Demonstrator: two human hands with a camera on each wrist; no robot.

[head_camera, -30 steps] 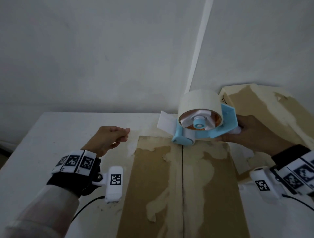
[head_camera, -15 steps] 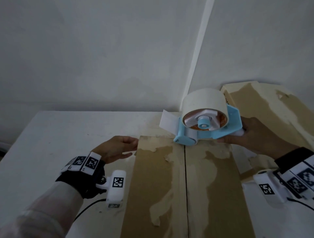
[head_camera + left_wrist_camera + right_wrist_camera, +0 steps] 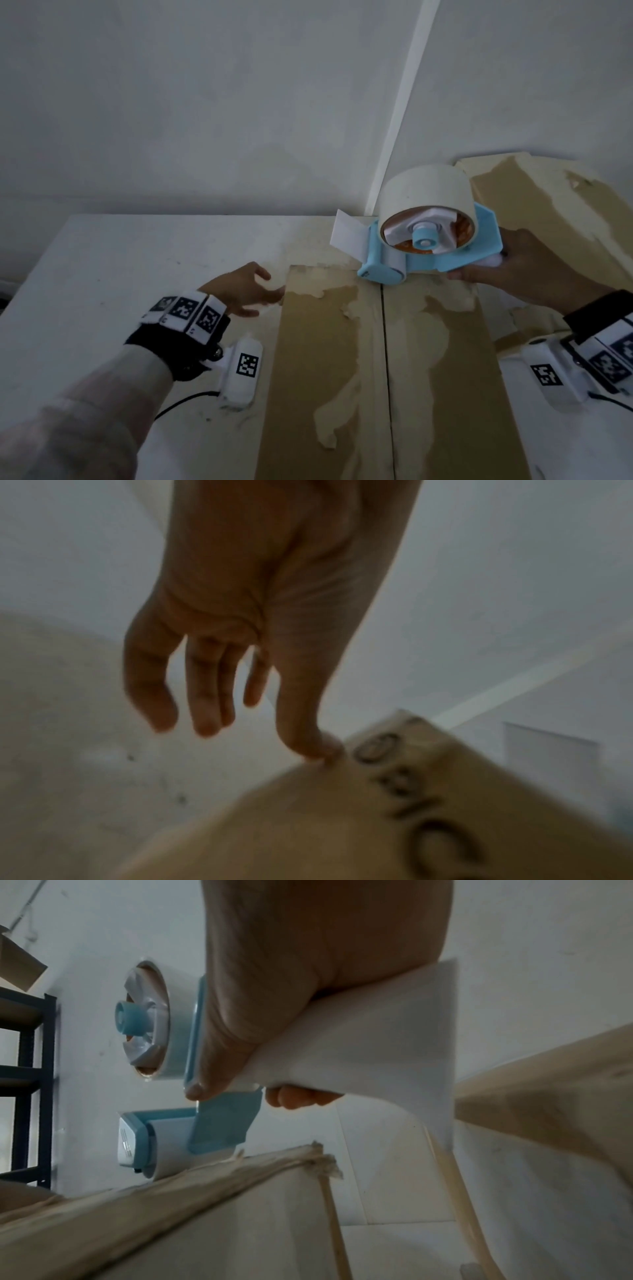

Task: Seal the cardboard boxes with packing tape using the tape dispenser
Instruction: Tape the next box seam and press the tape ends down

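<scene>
My right hand point(image 3: 524, 270) is wrapped around the smooth white handle of the tape dispenser point(image 3: 428, 246), thumb along the pale blue plastic frame and fingers curled underneath. The dispenser's white roller sits right at the far edge of the cardboard box point(image 3: 394, 359), over the dark seam between the two top flaps. A fat roll of cream tape point(image 3: 424, 192) rides on the blue hub, and a short flat tab of tape sticks out to the left past the box's far edge.

My left hand point(image 3: 239, 291) holds nothing; its fingers hang loose and slightly spread. In the left wrist view its thumb tip touches the box's corner edge near blurred black lettering, while the other fingers hang clear over the table point(image 3: 102, 274).

The box top is brown cardboard, scarred with pale ragged patches where the outer paper is torn away. In the right wrist view its far edge looks frayed and layered. The flaps lie flat and closed, meeting along a straight narrow gap.

A second, similarly peeled cardboard box point(image 3: 548, 212) stands just beyond my right hand, against the wall. The table is white and matte with faint specks, with open surface to the left of the box. A dark metal shelf point(image 3: 31, 1083) shows in the right wrist view.
</scene>
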